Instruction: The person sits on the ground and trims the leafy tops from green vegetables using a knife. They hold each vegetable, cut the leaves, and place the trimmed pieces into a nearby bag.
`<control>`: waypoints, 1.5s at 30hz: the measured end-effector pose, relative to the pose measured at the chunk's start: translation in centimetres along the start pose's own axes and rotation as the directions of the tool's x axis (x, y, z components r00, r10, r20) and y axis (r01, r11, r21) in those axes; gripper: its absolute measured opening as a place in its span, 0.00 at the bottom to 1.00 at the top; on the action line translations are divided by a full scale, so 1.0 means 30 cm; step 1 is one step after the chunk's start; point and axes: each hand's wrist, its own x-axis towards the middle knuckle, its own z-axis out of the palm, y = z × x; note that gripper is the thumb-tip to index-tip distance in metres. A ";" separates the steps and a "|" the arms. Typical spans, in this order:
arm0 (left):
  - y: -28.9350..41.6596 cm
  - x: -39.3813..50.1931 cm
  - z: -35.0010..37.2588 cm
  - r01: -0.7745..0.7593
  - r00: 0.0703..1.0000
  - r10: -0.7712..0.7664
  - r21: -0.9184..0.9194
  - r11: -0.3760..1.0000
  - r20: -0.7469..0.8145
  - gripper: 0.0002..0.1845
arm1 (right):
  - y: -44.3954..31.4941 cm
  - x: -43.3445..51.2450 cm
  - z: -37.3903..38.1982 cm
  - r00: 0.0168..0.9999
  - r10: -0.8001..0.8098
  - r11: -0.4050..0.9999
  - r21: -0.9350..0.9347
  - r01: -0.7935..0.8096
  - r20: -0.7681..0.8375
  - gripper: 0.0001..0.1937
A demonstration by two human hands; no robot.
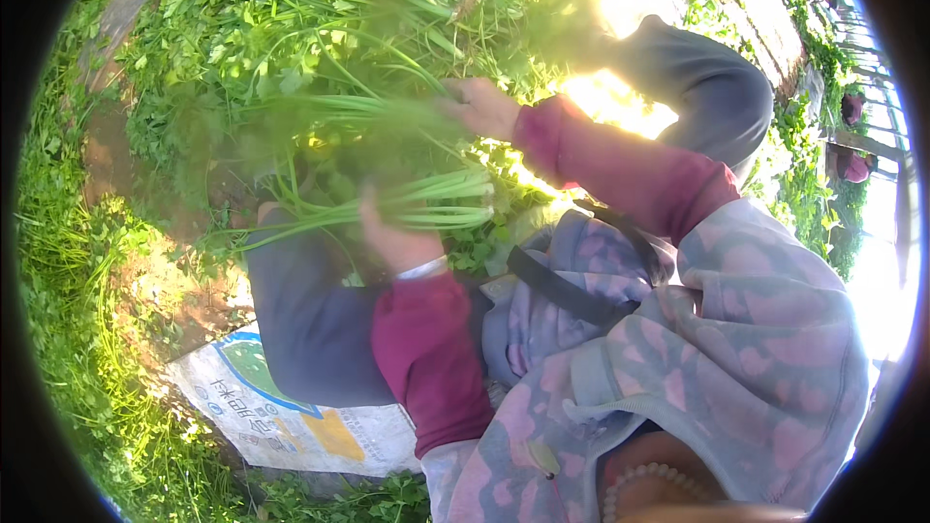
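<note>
My left hand (396, 236), blurred and with a white band at the wrist, is closed around a small bunch of leafy celery stalks (450, 202) above my bent left leg. The pale root ends point right and the leaves trail left. Farther up, my right hand (483, 109) has its fingers closed on a few thin celery stalks (349, 107), whose leaves blur out to the left. Beyond it lies a large heap of cut celery (290, 29), with stalks and roots towards the right. The fingertips of both hands are partly hidden by blur and greenery.
A white printed sack (312, 421) bearing writing lies under my left leg (320, 319). A weathered wooden board (134, 3) runs along the upper left. Growing plants (65, 269) line the left side. A framework of poles (872, 145) stands at the far right.
</note>
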 end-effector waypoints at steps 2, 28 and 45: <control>-0.030 0.008 -0.021 0.043 0.999 -0.043 0.002 0.999 -0.009 0.18 | -0.054 -0.040 -0.017 0.999 -0.034 0.992 -0.122 0.033 -0.005 0.19; -0.110 0.141 -0.031 0.195 0.902 -0.152 -0.068 0.979 0.403 0.16 | -0.164 -0.249 -0.056 0.923 -0.306 0.889 -0.277 0.365 0.233 0.18; 0.044 -0.099 -0.023 0.161 0.812 0.087 -0.364 0.918 0.577 0.15 | -0.125 -0.315 -0.058 0.951 -0.271 0.963 0.042 0.268 0.147 0.16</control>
